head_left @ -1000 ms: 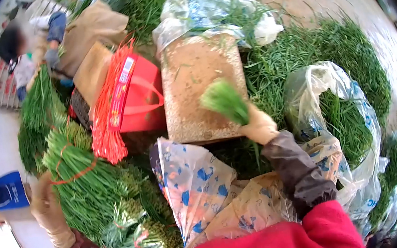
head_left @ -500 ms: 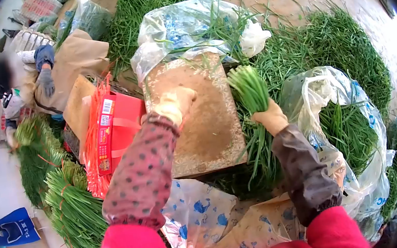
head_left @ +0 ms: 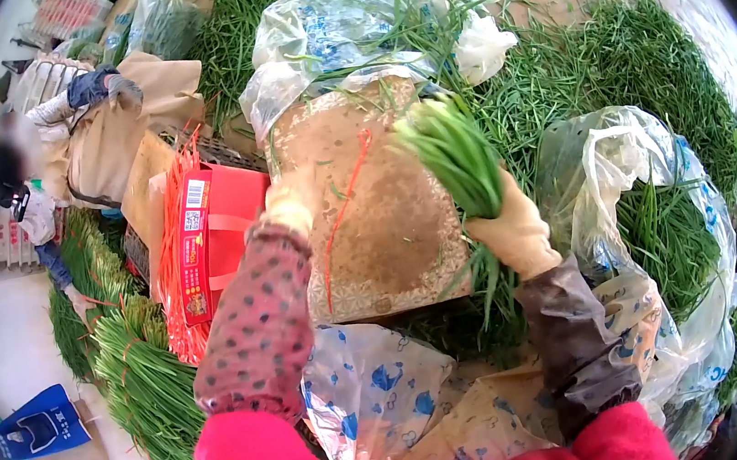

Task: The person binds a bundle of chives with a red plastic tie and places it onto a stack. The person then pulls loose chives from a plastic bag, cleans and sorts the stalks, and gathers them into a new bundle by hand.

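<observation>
In the head view, my right hand [head_left: 515, 226], in a pale glove, is closed round a bunch of green chives [head_left: 456, 155]. Its pale cut ends tilt up and left over the right edge of a worn board [head_left: 396, 227]; the leaves hang below my fist. A thin red tie [head_left: 346, 200] lies lengthwise on the board. My left hand [head_left: 293, 201], also gloved, is at the board's left edge, left of the tie; its fingers are blurred. Beside it stands a red box [head_left: 233, 214] with a bundle of red ties [head_left: 181, 280] along its left side.
Loose chives [head_left: 644, 77] cover the floor behind and to the right. An open plastic bag [head_left: 562, 160] of chives stands at right, another bag [head_left: 343, 26] behind the board. Tied bunches [head_left: 143, 377] lie at left, where a co-worker [head_left: 36, 216] reaches toward them.
My left hand has drawn back left, and the red tie now shows on the board. The chives in my right hand have tipped left over the board's edge. The co-worker's arms have moved.
</observation>
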The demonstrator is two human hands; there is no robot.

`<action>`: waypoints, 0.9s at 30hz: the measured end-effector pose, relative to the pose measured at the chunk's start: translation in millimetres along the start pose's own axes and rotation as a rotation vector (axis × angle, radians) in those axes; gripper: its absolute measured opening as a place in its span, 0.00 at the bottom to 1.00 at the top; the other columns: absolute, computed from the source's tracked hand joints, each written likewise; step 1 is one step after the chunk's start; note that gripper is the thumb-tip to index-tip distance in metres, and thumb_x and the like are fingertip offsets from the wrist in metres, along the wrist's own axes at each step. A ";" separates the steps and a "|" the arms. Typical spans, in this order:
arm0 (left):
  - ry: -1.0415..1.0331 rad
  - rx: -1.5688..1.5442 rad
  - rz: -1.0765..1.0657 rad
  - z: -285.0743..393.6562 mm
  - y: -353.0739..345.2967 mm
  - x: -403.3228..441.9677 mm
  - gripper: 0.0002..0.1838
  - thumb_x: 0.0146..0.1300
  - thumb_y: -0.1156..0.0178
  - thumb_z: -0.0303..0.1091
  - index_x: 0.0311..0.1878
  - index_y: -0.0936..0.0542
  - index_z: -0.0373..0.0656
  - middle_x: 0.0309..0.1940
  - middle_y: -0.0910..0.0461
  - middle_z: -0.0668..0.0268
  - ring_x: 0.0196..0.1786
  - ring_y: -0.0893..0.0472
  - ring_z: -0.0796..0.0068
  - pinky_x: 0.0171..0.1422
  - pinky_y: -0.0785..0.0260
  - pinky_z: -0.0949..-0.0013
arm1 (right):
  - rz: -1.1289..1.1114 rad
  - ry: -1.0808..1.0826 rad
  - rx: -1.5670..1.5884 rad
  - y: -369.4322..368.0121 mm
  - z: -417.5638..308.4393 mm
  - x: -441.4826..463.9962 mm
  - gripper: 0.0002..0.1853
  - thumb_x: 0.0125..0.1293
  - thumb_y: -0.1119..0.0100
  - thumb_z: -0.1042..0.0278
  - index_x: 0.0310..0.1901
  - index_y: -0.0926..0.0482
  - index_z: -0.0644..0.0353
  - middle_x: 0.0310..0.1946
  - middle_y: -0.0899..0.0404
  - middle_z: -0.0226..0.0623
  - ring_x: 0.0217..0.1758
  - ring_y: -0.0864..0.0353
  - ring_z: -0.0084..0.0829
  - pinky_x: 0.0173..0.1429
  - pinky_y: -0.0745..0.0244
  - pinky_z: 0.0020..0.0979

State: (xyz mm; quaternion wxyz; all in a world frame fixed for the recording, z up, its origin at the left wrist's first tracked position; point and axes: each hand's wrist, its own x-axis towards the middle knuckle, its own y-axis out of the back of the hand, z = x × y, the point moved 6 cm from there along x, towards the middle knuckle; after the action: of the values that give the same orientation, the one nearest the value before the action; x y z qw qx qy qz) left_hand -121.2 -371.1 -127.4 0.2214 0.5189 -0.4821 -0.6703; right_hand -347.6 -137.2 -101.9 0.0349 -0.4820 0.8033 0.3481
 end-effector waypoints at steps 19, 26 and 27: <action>-0.281 0.094 -0.168 51.0 -2.8 -148.5 0.32 0.57 0.38 0.38 0.67 0.31 0.45 0.38 0.19 0.43 0.44 0.20 0.44 0.48 0.28 0.49 | -0.275 0.464 -0.477 -94.8 -74.3 12.6 0.53 0.43 0.23 0.55 0.71 0.41 0.59 0.64 0.34 0.44 0.69 0.37 0.43 0.65 0.36 0.44; -1.192 -0.672 -0.006 210.0 124.2 -281.2 0.21 0.71 0.45 0.32 0.65 0.28 0.36 0.42 0.16 0.57 0.37 0.17 0.66 0.44 0.25 0.69 | 0.326 0.391 -0.175 147.8 3.2 -76.5 0.30 0.59 0.30 0.64 0.63 0.28 0.59 0.54 0.21 0.48 0.58 0.21 0.39 0.61 0.23 0.35; -1.306 -0.645 0.016 229.8 141.1 -300.8 0.20 0.68 0.44 0.32 0.62 0.26 0.37 0.40 0.16 0.59 0.35 0.17 0.66 0.42 0.26 0.68 | 0.468 0.282 -0.219 181.9 35.4 -82.0 0.28 0.61 0.32 0.64 0.62 0.27 0.60 0.52 0.20 0.48 0.55 0.19 0.38 0.58 0.20 0.33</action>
State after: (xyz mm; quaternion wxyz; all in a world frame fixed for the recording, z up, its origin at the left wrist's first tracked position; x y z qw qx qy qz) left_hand -249.4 -97.2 140.5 0.0354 -0.0817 -0.2981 -0.9504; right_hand -459.1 -1.4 -0.9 -0.2105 -0.3284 0.8471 0.3608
